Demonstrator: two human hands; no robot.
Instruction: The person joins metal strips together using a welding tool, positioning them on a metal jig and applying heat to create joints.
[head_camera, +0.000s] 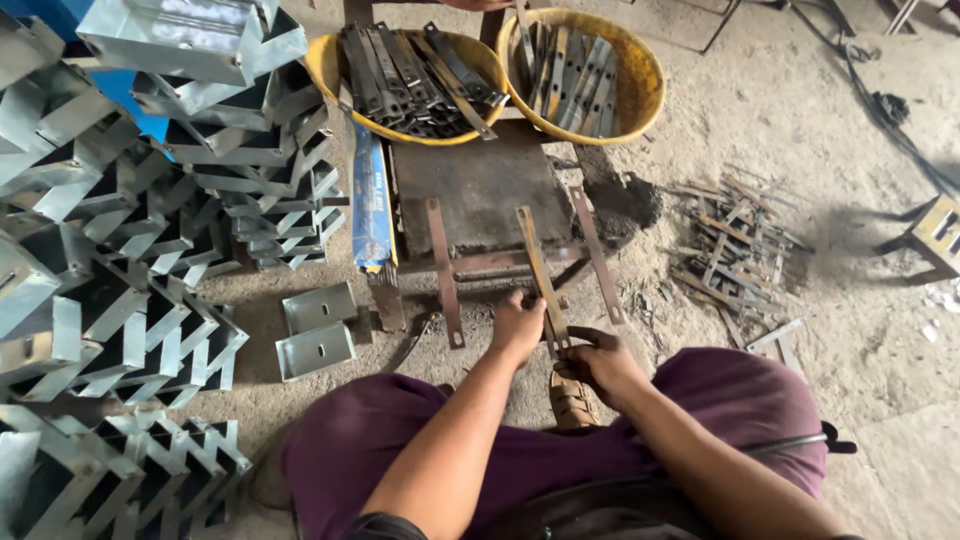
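Gripping the near end of a long flat metal strip (540, 280), both hands close on it where it overhangs the near edge of a low, rusty work plate (480, 190): the left hand (517, 325) curls its fingers around the strip from the left side, and the right hand (598, 362) pinches the same end from the right, thumb on top. The strip runs away from the person, its far end resting on the plate near the near right corner. Two more strips lie alongside it, one strip (444, 270) to the left and one strip (598, 255) to the right, each hanging past the plate's near edge. Below the hands a sandalled foot (572, 400) shows between knees in purple trousers (420, 440). Behind the plate's far edge sit two yellow tubs, the left tub (330, 60) and the right tub (645, 80), both loaded with dark metal strips. A blue packet (370, 200) lies along the plate's left edge. Left of it, two galvanised brackets (318, 330) lie on the floor beside tall stacks of folded galvanised pieces (120, 260). To the right of the plate, a loose heap of scrap strips (735, 240) rests on the dusty concrete.
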